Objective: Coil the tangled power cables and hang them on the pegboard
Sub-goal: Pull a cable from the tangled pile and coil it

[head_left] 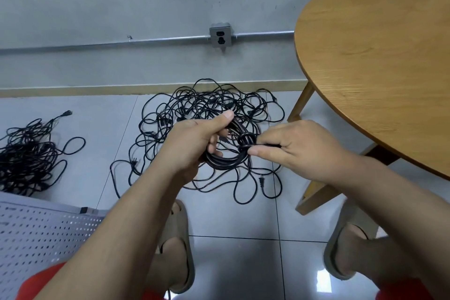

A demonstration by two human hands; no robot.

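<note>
A large tangle of black power cables (255, 109) lies on the tiled floor (243, 226) against the grey wall (146, 7). A smaller black cable tangle (26, 153) lies to its left, the round wooden table (377, 56) to its right, and the white perforated pegboard (36, 234) front-left.

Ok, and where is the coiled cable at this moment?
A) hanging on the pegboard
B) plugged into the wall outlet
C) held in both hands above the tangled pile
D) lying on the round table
C: the left hand grips the coil and the right hand pinches the turns wrapped around it, above the tangled pile on the floor.
</note>
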